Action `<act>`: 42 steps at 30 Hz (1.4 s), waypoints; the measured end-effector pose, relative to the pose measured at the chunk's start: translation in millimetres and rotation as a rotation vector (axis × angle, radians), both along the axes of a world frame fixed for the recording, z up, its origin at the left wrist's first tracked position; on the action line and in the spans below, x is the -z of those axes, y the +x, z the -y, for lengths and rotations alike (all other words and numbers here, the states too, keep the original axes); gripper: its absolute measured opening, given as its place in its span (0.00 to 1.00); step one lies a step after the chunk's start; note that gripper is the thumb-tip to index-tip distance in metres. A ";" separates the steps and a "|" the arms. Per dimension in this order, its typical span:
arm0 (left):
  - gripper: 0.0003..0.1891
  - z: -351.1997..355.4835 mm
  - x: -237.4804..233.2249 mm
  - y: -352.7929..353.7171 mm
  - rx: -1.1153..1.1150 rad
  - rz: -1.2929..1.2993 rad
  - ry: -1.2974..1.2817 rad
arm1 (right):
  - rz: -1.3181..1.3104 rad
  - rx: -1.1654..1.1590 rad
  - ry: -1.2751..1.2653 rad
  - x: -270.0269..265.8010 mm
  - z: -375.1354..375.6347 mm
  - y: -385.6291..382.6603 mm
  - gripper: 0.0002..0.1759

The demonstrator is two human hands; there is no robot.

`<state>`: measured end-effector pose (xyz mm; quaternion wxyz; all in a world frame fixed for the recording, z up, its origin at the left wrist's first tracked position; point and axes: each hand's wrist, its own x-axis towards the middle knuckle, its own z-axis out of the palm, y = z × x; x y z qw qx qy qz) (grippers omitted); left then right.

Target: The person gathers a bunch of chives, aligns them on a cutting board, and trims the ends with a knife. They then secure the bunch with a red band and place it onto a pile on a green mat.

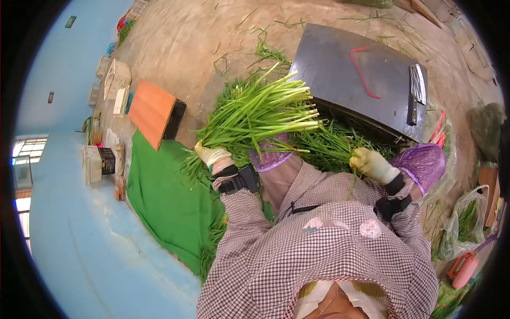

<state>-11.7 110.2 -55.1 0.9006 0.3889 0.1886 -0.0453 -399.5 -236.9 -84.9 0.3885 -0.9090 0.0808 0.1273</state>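
My left hand (211,155), in a pale work glove, is closed round a large bunch of garlic chives (260,109). Their pale cut ends point right, towards a dark metal-topped low table. My right hand (373,164), also gloved, is closed near my right knee, with a few thin green chive blades showing at its fingers. More loose chives (332,139) lie between my knees, under the table's near edge. On the table top (340,69) are a knife (416,95) with a black handle and a bent red strip (357,72).
A green cloth (164,196) covers floor at the left, beside an orange board (151,112) leaning on a black crate. Chive scraps (268,50) litter the floor beyond. At right stands a plastic bag of greens (465,223). White crates (117,78) line the blue wall.
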 end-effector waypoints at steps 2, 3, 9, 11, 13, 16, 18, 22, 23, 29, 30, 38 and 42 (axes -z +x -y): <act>0.29 0.5 -1.7 0.2 0.010 -0.039 -0.002 | -0.017 0.067 -0.264 -37.9 -30.6 16.2 0.25; 0.28 0.3 -3.9 -0.9 0.021 -0.060 0.002 | 0.061 0.101 -0.197 -56.8 -41.8 28.5 0.24; 0.28 9.3 -12.7 -6.9 0.013 0.021 0.005 | 0.249 0.218 1.109 -98.7 -83.4 107.1 0.32; 0.28 8.5 -10.9 -6.9 0.014 0.023 0.007 | 0.154 0.363 1.633 -94.2 -102.2 135.4 0.22; 0.28 7.2 -5.2 -5.0 0.040 0.045 0.021 | 0.287 0.252 1.373 -115.6 -107.3 132.3 0.17; 0.28 0.3 -1.4 -7.2 0.065 0.041 0.048 | 0.967 -0.114 0.684 -105.1 -92.1 117.0 0.15; 0.27 -1.8 -1.6 -12.0 0.074 -0.001 0.061 | 0.569 -0.030 1.372 -100.7 -69.7 84.0 0.14; 0.22 -11.4 19.9 -4.7 0.043 0.020 -0.012 | 0.674 0.288 1.437 -126.3 -37.4 17.7 0.13; 0.21 -11.3 22.6 -4.3 0.041 0.006 -0.018 | 0.667 0.303 0.896 -122.7 -27.5 16.5 0.11; 0.18 5.7 -2.3 -15.0 0.015 -0.026 -0.004 | 0.644 0.554 0.291 -107.0 -52.5 97.4 0.08; 0.17 5.2 0.2 -12.2 -0.015 -0.031 0.015 | 0.733 0.474 0.045 -117.3 -58.3 114.6 0.09; 0.17 11.8 -10.1 -15.5 -0.006 0.042 -0.015 | 0.643 0.216 -0.325 -91.8 -76.0 162.4 0.12; 0.17 -2.0 13.7 -7.9 0.005 0.100 -0.017 | 0.621 0.257 0.014 -76.4 -71.2 134.2 0.13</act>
